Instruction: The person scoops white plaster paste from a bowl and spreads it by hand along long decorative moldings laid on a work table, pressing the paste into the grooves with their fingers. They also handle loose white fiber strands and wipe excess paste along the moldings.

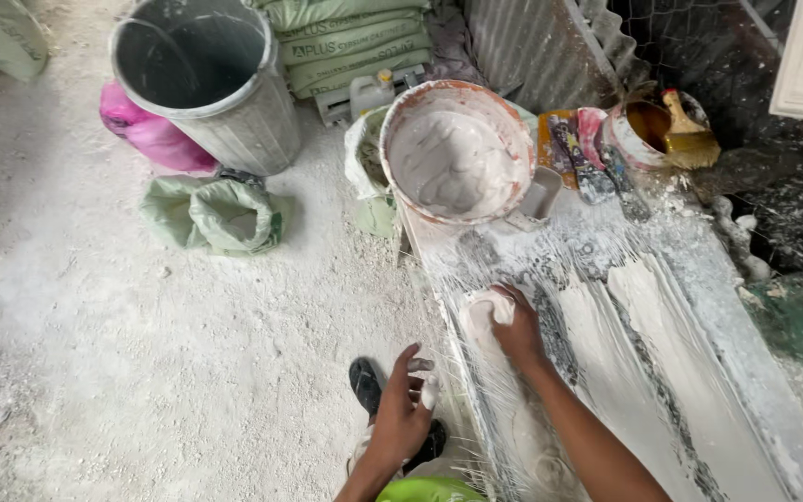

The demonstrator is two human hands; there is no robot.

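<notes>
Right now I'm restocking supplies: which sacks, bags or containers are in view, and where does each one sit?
Stacked sacks: top centre, pale green, flat, dark print.
Open sack: on the floor below the grey bin, pale green, crumpled.
Pink bag: left of the grey bin, bulging.
Plastic jug: before the stack, whitish, yellow cap.
White bucket: on the bench end, round, holds white paste.
Small tin: top right, brush resting in it.

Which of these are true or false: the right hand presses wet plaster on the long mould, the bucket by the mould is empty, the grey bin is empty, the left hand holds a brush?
1. The right hand presses wet plaster on the long mould. True.
2. The bucket is empty. False: it holds white plaster mix.
3. The grey bin looks empty. True.
4. The left hand holds a brush. False: it holds nothing, its fingers smeared white.
</notes>
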